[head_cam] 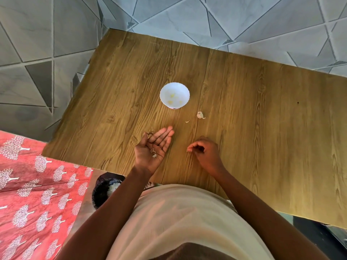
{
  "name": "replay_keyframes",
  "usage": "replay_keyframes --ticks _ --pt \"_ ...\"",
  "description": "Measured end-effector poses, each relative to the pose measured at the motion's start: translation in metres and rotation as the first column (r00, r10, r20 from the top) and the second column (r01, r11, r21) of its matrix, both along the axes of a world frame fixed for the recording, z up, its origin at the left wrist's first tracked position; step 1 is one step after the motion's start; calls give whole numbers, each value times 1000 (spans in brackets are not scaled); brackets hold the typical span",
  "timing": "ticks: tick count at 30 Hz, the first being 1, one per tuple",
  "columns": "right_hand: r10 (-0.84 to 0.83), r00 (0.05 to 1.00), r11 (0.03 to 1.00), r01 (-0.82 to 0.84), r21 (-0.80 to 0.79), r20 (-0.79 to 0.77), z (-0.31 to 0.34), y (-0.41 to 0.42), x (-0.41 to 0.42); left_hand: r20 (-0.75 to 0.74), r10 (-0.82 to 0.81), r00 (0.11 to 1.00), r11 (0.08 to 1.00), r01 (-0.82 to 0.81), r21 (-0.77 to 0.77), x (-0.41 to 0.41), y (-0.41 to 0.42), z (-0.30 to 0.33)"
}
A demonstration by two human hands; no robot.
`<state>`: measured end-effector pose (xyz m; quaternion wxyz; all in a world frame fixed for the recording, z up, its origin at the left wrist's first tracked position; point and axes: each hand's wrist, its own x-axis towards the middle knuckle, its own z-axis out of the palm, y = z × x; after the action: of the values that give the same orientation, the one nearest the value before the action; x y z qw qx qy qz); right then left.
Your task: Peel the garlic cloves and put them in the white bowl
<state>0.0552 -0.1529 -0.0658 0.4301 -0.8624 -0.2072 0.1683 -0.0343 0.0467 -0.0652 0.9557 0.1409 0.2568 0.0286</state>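
The white bowl (174,90) stands mid-table with a few pale yellow peeled cloves (172,95) inside. My left hand (153,148) lies palm up near the table's front edge, fingers straight, with scraps of garlic peel (154,153) resting on the palm. My right hand (203,149) is beside it, fingers curled, and pinches a tiny pale bit (187,151) at the fingertips. An unpeeled garlic piece (200,115) lies right of the bowl. A small peel flake (187,121) sits next to it.
The wooden table (262,128) stands over a grey tiled floor. A dark bin (105,188) with white peel inside sits below the table's front edge at my left. Red patterned cloth (37,194) covers the area at far left.
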Motion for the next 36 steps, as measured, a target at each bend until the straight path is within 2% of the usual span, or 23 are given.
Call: replay_keyframes --ticks 7,10,14,15,17,19,22,26,32,36 --pt "7 998 1000 -7 1 62 -13 2 -3 -13 1 1000 1000 0 28 -1 -2 -4" --pt "70 981 996 -59 -65 179 -18 -1 -3 -10 7 1000 1000 -6 30 -2 -2 -3" --pt "198 902 971 -125 -205 385 -16 1 -7 -19 15 1000 999 -15 42 -1 -5 0" --pt "218 900 964 -137 -230 376 -14 2 -7 -23 17 1000 999 -16 42 -1 -6 1" --pt "199 948 968 -150 -200 250 -11 6 -3 -30 37 999 999 -36 32 -3 -8 3" --pt "147 987 986 -142 -84 62 -8 6 4 -34 62 997 998 -62 9 -6 -12 7" --pt "62 987 997 -56 45 -145 0 5 11 -39 106 994 994 -107 -22 -15 -23 13" --pt "59 978 991 -33 132 -199 13 12 8 -28 176 984 982 -177 -67 -31 -35 19" --pt "248 954 954 -209 215 -171 33 59 -58 21 331 943 938 -327 -110 -87 -9 20" --pt "329 924 919 -267 289 -196 36 91 -106 19 392 920 916 -388 -101 -126 9 16"
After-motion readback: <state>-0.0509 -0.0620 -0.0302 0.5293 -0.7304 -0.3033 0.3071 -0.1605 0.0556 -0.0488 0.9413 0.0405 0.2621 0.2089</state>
